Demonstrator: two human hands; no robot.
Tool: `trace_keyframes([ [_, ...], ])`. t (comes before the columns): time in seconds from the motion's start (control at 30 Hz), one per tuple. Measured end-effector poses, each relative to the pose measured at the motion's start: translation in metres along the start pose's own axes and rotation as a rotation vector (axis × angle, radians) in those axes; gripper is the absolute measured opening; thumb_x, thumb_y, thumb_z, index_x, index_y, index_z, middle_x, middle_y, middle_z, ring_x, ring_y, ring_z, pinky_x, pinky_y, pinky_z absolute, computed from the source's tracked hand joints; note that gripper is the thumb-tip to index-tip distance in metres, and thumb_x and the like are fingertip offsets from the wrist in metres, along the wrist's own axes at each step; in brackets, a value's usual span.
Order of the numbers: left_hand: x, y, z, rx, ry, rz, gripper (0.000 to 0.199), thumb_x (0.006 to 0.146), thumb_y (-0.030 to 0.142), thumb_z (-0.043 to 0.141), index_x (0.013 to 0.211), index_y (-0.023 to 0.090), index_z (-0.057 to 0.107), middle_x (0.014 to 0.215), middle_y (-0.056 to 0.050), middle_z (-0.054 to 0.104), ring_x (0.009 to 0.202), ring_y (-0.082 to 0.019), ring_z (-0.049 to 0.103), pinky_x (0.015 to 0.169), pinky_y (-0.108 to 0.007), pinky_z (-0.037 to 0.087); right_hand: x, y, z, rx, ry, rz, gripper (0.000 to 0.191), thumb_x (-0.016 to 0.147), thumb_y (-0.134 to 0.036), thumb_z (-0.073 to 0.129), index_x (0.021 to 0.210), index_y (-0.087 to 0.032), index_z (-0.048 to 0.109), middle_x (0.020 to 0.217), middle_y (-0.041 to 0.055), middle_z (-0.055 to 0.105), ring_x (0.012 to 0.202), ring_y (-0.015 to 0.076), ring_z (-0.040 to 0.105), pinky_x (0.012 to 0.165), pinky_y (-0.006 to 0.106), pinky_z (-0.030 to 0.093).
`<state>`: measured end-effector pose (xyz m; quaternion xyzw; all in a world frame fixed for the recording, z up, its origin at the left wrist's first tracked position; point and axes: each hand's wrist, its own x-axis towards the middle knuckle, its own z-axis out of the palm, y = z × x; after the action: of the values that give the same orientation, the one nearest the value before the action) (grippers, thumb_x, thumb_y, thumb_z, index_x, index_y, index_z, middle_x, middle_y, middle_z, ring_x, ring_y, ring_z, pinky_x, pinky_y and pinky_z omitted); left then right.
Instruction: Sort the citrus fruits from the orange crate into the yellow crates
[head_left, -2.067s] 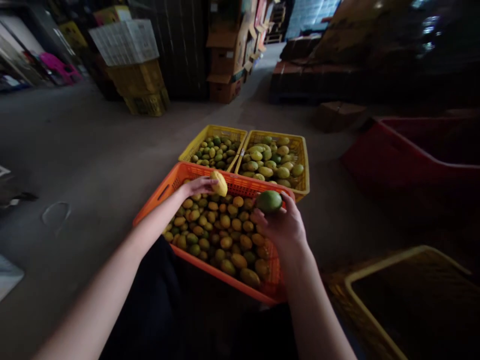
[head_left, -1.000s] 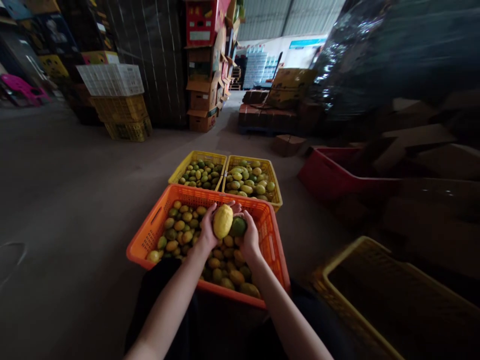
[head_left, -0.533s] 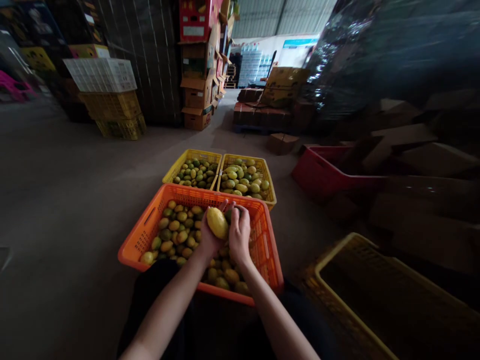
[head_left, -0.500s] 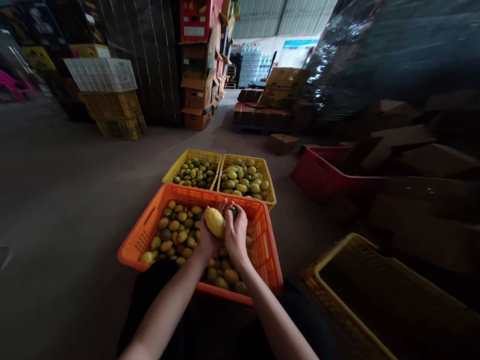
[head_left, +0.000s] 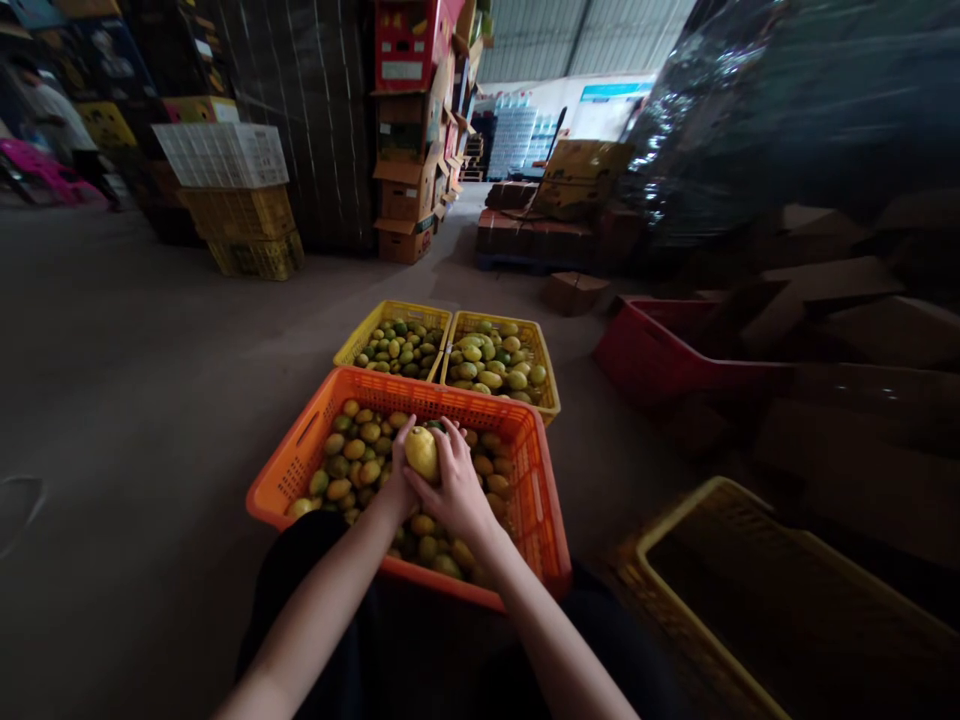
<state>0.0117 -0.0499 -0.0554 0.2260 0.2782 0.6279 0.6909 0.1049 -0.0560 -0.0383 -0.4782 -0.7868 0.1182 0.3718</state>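
Observation:
Over the orange crate (head_left: 553, 530), both hands meet around a yellow lemon (head_left: 422, 456), its nubbed end tilted up. My left hand (head_left: 397, 482) is closed round the lemon's left side and underside. Pressed against it from the right, my right hand (head_left: 456, 488) has its fingers curled, with the thumb below the yellow lemon. A dark green lemon (head_left: 435, 426) shows only in part behind the right fingers. Many yellow and greenish lemons (head_left: 356, 450) fill the crate below.
Two yellow crates (head_left: 556, 405) of lemons stand just beyond the orange one. To the right are a red crate (head_left: 637, 350), loose cardboard (head_left: 840, 280) and a dark-bottomed yellow crate (head_left: 652, 560). Stacked crates (head_left: 244, 205) and cartons (head_left: 405, 190) stand farther back; a person (head_left: 67, 125) is far left.
My hands have drawn closer together, and the yellow lemon has turned more upright and shifted slightly left. The right hand now covers more of the green one. The view has swung slightly left.

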Motion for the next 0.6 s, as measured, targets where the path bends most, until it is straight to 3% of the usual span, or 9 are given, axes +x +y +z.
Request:
trace_keyframes([
  [0.13,0.003,0.009,-0.004,0.071,0.005,0.047,0.046,0.08,0.046,0.053,0.122,0.026,0.053,0.11,-0.004,0.065,0.117,-0.022,0.054,0.101,-0.038,0.041,0.0,-0.003,0.002,-0.062,0.0,-0.113,0.057,0.082,-0.035,0.058,0.132,-0.015,0.041,0.138,0.0197,0.045,0.134,0.0345,0.035,0.104,0.053,0.038],
  [0.23,0.02,0.021,-0.003,0.046,0.046,-0.092,0.036,0.077,0.045,0.057,0.1,0.018,0.063,0.098,-0.007,0.068,0.112,-0.024,0.057,0.098,-0.037,0.045,0.001,-0.003,0.001,-0.069,0.042,-0.16,0.054,0.084,-0.029,0.054,0.134,-0.015,0.038,0.133,0.0182,0.052,0.128,0.0318,0.044,0.099,0.048,0.045],
  [0.33,0.035,0.034,-0.003,-0.067,0.124,-0.213,0.025,0.073,0.04,0.063,0.083,0.016,0.061,0.084,-0.006,0.068,0.097,-0.022,0.063,0.094,-0.036,0.048,0.005,0.001,-0.006,-0.041,0.129,-0.107,0.051,0.084,-0.029,0.053,0.132,-0.017,0.039,0.121,0.0166,0.059,0.111,0.0296,0.057,0.088,0.046,0.051],
  [0.47,0.035,0.047,-0.008,0.013,0.096,-0.102,0.02,0.066,0.019,0.07,0.082,0.017,0.058,0.081,-0.001,0.067,0.085,-0.016,0.065,0.095,-0.035,0.047,0.014,0.012,-0.025,-0.014,0.269,0.046,0.047,0.079,-0.035,0.061,0.121,-0.018,0.049,0.104,0.0129,0.064,0.095,0.0287,0.059,0.081,0.046,0.051],
  [0.6,0.025,0.052,-0.015,0.271,0.081,0.096,0.035,0.063,0.021,0.076,0.093,0.018,0.057,0.094,-0.002,0.066,0.09,-0.016,0.064,0.098,-0.037,0.044,0.018,0.021,-0.037,0.052,0.315,0.112,0.048,0.075,-0.037,0.066,0.116,-0.018,0.052,0.102,0.0109,0.064,0.094,0.0269,0.059,0.082,0.043,0.05],
])
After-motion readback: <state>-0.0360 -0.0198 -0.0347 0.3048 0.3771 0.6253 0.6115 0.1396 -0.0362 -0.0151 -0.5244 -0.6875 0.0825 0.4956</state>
